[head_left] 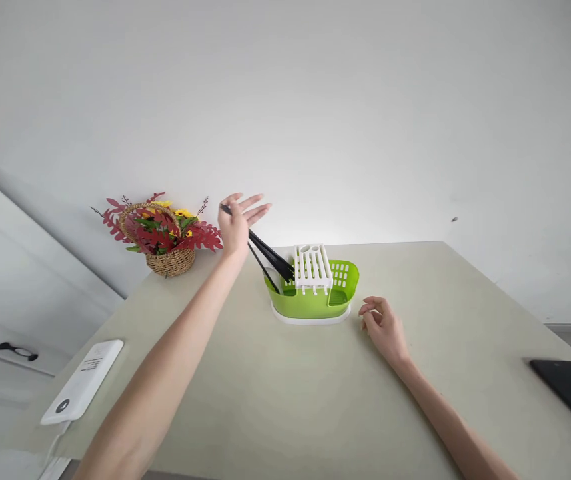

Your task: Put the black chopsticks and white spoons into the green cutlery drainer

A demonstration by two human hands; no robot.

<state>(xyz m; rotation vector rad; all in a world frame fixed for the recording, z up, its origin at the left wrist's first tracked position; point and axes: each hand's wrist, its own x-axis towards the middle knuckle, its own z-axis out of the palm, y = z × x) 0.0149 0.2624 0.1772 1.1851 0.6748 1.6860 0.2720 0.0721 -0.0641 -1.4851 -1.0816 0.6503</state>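
A green basket (310, 305) with a white base stands on the table, and a white slotted rack (314, 268) sits across its top. Several long black sticks that look like chopsticks (270, 255) lean leftward out of the basket. At their upper ends is my left hand (235, 223), with a black tip showing by the thumb; the thumb side grips them while the other fingers stay spread. Beside the sticks, a pale spoon-like utensil (272, 275) is partly hidden in the basket. To the right of the basket, my right hand (384, 327) is near the tabletop, fingers loosely curled, nothing visible in them.
A wicker basket of artificial flowers (170, 261) stands at the back left. On the left edge lies a white power bank (85, 380) with a cable. A black phone (570, 393) lies at the right. The wall (315, 120) rises behind the table (285, 400).
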